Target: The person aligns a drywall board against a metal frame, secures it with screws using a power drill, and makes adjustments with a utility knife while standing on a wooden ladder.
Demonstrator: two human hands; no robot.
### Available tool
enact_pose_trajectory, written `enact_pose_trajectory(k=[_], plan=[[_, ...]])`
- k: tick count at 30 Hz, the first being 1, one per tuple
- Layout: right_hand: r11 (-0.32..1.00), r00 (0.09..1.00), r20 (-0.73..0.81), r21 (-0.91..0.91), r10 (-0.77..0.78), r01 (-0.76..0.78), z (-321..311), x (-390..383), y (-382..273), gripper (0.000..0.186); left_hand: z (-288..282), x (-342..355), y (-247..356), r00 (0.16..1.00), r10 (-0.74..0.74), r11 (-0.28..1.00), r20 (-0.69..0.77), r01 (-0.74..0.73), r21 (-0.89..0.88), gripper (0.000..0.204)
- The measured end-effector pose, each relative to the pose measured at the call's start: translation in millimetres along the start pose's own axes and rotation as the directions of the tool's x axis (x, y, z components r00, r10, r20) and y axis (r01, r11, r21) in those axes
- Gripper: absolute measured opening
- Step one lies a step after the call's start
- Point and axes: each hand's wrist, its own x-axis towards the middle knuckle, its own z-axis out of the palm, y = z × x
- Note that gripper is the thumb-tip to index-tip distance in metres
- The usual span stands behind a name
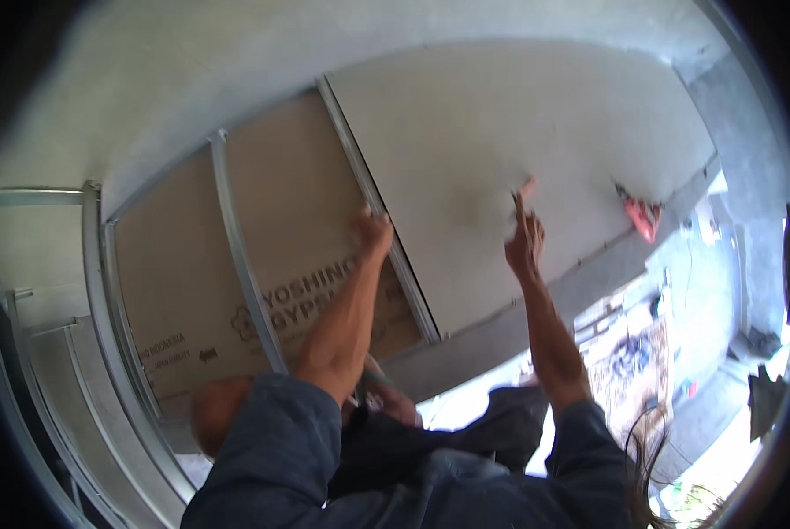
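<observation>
Both my arms, in blue sleeves, reach up to a wall frame. My left hand (373, 234) grips the left edge of a pale grey gypsum board (500, 132), where it meets a metal stud (377, 207). My right hand (525, 238) is against the board's face, with its index finger stretched up and its other fingers curled. It pinches a small thin dark piece (513, 197), possibly a screw, against the board. The two hands are about a forearm's length apart.
A brown backing board (192, 273) shows behind the bare metal studs (236, 256) to the left. A red-orange power tool (641, 216) rests at the board's right edge. Another person's head (214, 414) and hand (390, 404) are below my arms. Clutter lies on the floor at the right (628, 353).
</observation>
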Motion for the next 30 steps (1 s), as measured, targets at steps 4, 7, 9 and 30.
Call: enact_pose_trajectory(k=[4,7,9,30], plan=[[0.993,0.983,0.143,0.017,0.112,-0.116,12.3,9.5,11.8,0.093,-11.5,-12.2,40.0,0.968,-0.140,0.979,0.206,0.167,-0.117,0.058],[0.982,0.947,0.274,0.036,0.169,-0.186,7.1,18.4,-10.0,0.091,-18.9,-5.0,33.1,0.989,-0.106,0.989,0.107,0.116,-0.093,0.058],[0.980,0.942,0.309,0.105,0.129,-0.169,3.9,15.9,-6.8,0.086,-18.7,-4.6,32.9,0.989,-0.084,0.994,0.121,0.092,-0.066,0.058],[0.837,0.810,-0.247,0.006,0.532,-0.547,-42.6,-134.2,211.6,0.057,-9.6,-5.5,35.7,0.945,-0.196,0.979,0.262,0.174,0.103,0.069]])
